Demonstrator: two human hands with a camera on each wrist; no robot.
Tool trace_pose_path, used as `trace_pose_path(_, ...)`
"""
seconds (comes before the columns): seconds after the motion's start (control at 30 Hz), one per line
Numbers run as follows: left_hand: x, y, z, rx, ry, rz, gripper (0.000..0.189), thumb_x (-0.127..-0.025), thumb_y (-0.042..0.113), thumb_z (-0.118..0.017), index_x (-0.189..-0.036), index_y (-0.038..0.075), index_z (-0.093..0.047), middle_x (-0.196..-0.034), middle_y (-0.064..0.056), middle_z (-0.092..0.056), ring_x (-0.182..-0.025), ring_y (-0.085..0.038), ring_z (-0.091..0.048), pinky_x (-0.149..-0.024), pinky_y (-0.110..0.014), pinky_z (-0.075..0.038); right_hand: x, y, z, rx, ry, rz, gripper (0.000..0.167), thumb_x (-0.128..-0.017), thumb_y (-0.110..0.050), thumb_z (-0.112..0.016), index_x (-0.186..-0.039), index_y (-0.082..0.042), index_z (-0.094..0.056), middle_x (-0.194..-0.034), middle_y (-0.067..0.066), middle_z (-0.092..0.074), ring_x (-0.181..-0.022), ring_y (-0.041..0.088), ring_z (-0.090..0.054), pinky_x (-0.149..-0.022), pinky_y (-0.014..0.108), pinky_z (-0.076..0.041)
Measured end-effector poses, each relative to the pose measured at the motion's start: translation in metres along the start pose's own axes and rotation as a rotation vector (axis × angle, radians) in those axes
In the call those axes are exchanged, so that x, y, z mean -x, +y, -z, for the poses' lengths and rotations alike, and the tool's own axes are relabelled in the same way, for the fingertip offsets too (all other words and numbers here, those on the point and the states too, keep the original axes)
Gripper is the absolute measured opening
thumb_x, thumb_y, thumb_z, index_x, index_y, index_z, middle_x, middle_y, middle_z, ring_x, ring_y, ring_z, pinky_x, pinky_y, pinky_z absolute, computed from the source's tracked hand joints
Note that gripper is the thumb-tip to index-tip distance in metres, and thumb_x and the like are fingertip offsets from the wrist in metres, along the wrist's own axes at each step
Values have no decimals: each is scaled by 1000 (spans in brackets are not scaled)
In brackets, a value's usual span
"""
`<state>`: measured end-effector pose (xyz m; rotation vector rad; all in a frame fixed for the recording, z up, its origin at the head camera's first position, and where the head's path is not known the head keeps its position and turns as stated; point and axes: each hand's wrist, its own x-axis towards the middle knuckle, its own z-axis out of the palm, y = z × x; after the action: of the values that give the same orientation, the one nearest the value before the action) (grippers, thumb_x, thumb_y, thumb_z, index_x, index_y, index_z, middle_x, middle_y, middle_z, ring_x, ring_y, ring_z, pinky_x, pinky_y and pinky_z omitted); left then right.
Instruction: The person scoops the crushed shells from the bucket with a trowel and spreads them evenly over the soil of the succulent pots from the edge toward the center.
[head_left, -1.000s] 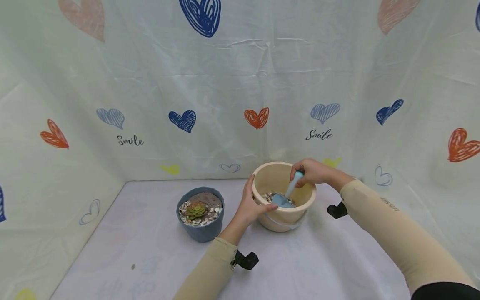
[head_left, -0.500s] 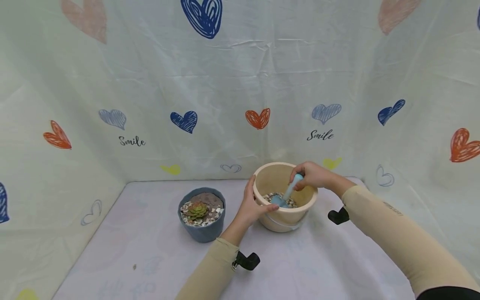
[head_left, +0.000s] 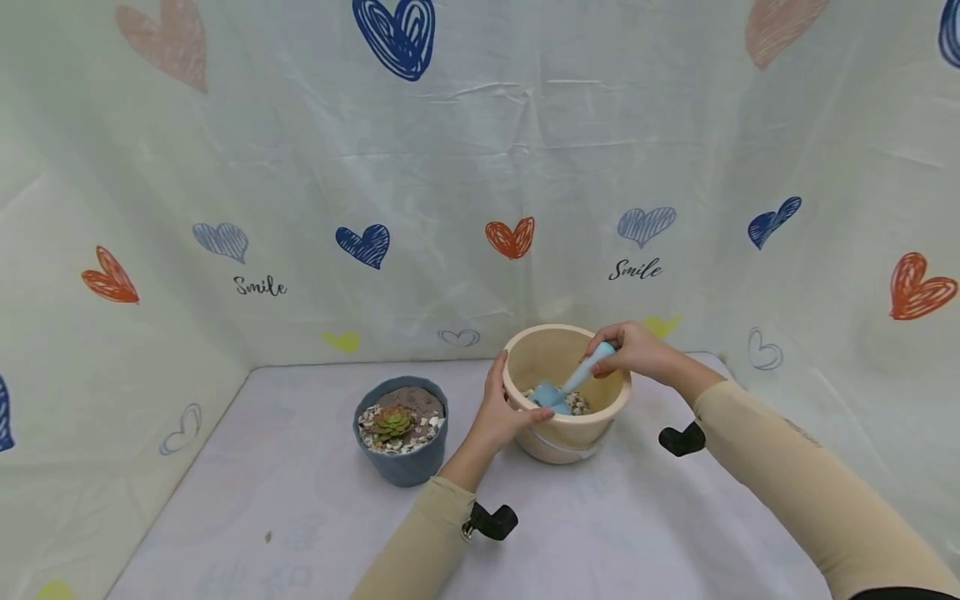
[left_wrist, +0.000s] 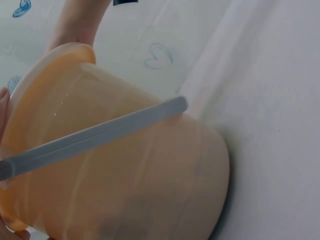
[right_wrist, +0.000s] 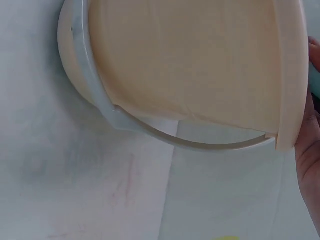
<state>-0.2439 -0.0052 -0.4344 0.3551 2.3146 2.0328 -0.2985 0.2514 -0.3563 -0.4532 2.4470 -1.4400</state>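
A cream plastic bucket stands toward the back right of the table, with mixed pebbles at its bottom. My left hand grips the bucket's left side, thumb over the front rim and fingers along the outside. Inside the bucket, a small light-blue trowel lies with its blade down at the pebbles. Its handle slants up to the right, where my right hand holds it over the far-right rim. The left wrist view shows the bucket's wall and its grey handle hanging down.
Left of the bucket stands a blue-grey pot holding a green succulent, brown soil and pale stones. A small dark bit lies on the white table at the front left. A heart-printed curtain hangs behind.
The trowel's blade has shifted left among the pebbles and its handle leans further right. My right hand has moved slightly right with it; the left hand keeps its hold on the bucket.
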Motion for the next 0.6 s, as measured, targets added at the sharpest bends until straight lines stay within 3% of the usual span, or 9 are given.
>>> trace_pose_path(0.6, -1, -2, -1, -23, 4, 25, 119, -70, 20, -90, -158, 26, -9, -161, -12, -9, -143, -35, -23, -112, -48, -26, 25, 23, 9, -302, 170, -7, 21, -85, 7, -70, -103, 12, -59, -90, 12, -72, -77, 17, -70, -74, 33, -58)
